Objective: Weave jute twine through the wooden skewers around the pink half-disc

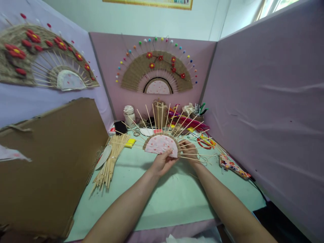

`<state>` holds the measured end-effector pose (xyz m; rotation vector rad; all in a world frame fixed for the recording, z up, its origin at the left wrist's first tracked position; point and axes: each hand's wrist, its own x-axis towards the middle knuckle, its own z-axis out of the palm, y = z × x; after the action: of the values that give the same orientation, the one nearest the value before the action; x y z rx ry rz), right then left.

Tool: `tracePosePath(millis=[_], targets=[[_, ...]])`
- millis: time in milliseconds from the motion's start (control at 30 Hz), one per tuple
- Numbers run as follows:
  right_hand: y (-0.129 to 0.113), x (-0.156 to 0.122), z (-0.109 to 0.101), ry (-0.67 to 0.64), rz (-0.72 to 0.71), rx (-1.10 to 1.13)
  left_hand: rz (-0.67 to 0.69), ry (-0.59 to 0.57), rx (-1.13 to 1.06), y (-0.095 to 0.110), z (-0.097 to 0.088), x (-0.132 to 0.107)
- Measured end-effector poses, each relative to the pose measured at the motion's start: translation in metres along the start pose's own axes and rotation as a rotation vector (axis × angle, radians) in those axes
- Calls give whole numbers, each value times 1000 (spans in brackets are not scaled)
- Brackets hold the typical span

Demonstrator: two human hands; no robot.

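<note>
My left hand (163, 163) grips the lower edge of a half-round fan base (160, 144), its thumb on the pink dotted cloth front and its fingers underneath. Thin wooden sticks (162, 116) spread out from the curved edge, where a narrow band of brown twine runs between them. At the fan's right side, my right hand (188, 151) is closed behind several sticks, which partly hide its fingers. A loose loop of thin twine (206, 160) trails beside that hand; the fingers appear pinched on this twine close to the band.
Left lies a bundle of sticks (111, 162) by a cardboard sheet (50, 162). Right are orange-handled scissors (206, 142) and a patterned glue gun (234, 166) with a cord. A white jar (129, 116) and a twine roll (160, 113) stand behind. Finished fans (158, 69) hang on the partitions.
</note>
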<state>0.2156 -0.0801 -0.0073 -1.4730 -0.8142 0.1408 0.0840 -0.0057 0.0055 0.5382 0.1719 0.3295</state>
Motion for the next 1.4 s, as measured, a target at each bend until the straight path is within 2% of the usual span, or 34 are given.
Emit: tracePosePath(millis=[133,433,667,767,1133,1400], targets=[[2,1,1,-29,27,11,5,-15,6,1,3,-3],[16,3,-1,-139,146,197,-22,40,83,-2,3,-7],[2,2,-1,-113,173,216,-19,42,73,0,4,-6],[-2,2,-1,-77,131,181,-37,35,67,2,7,-6],[5,0,-10,103,-182,-112,-87,62,88,9,9,-5],[3,0,-8,69,-190,-129,-101,44,124,9,7,-5]])
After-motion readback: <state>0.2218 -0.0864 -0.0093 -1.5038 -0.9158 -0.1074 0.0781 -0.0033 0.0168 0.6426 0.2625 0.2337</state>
